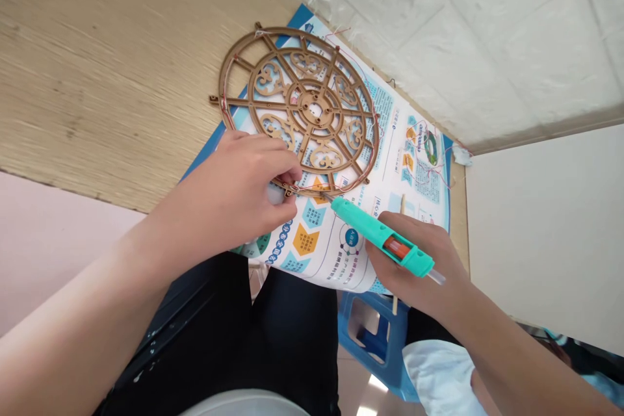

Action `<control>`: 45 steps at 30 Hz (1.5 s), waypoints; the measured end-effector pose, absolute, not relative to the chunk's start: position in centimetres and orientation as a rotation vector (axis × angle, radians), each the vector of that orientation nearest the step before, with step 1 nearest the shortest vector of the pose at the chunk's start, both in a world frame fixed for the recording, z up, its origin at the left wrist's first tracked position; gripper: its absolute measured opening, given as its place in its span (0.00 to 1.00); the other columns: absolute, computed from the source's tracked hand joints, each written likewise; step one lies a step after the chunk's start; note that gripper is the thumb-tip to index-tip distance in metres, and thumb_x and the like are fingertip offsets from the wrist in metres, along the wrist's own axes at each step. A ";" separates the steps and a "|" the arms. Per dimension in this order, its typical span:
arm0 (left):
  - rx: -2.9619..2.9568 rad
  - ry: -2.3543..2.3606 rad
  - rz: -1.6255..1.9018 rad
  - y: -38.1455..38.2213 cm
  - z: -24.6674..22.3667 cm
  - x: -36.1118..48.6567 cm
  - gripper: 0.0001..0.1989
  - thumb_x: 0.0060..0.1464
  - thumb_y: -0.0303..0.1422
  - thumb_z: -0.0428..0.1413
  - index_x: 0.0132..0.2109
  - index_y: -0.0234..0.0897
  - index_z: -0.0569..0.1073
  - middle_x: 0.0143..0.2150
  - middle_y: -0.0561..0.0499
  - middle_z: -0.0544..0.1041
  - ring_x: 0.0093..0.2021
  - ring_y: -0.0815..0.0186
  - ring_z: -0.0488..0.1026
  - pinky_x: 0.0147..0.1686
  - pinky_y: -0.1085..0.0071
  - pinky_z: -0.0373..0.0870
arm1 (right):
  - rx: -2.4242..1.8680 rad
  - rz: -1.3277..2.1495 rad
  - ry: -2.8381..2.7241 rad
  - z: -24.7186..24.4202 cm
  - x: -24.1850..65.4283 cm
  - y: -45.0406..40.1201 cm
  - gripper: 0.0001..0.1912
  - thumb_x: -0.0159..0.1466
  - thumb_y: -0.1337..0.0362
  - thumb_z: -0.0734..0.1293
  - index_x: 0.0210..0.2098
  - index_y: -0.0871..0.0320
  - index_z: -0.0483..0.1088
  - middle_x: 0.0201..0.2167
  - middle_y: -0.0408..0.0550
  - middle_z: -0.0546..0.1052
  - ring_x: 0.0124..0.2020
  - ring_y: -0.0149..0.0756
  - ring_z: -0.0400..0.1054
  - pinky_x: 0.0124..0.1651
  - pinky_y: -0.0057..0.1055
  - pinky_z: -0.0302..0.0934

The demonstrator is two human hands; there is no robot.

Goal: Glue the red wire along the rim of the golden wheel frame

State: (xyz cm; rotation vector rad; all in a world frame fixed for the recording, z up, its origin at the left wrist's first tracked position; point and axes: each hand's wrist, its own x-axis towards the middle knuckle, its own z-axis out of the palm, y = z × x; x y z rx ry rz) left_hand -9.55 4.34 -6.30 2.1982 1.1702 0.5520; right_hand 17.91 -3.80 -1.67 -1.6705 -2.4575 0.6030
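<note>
A round bronze-coloured openwork frame (316,86) with spokes and scroll ornaments lies on the printed sheet. Thin red and white wires run along its outer ring. At the ring's near edge, my left hand (253,175) is closed, thumb and fingers pinching the rim beside the wire; its fingertips are partly hidden. My right hand (419,260) grips a teal hot glue gun (370,231), with a clear glue stick poking out of its back end. The gun's nozzle touches or nearly touches the near rim, just right of my left fingers. A thin wooden stick (395,305) shows below my right hand.
Under the frame is a blue-edged printed sheet (390,143) on a wooden table (121,45). Loose wires and a green ring (430,147) lie at its right, near a white scrap (461,155). A pale wall stands behind; a blue stool (375,338) is below.
</note>
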 end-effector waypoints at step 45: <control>2.171 1.141 0.616 4.3 -6.8 -9.5 0.08 0.58 0.38 0.54 0.38 0.42 0.75 0.40 0.53 0.80 0.44 0.59 0.75 0.49 0.57 0.61 | -1.703 0.625 -2.336 -1.5 17.9 -3.6 0.11 0.63 0.70 0.64 0.28 0.55 0.56 0.21 0.37 0.64 0.20 0.26 0.59 0.22 0.25 0.51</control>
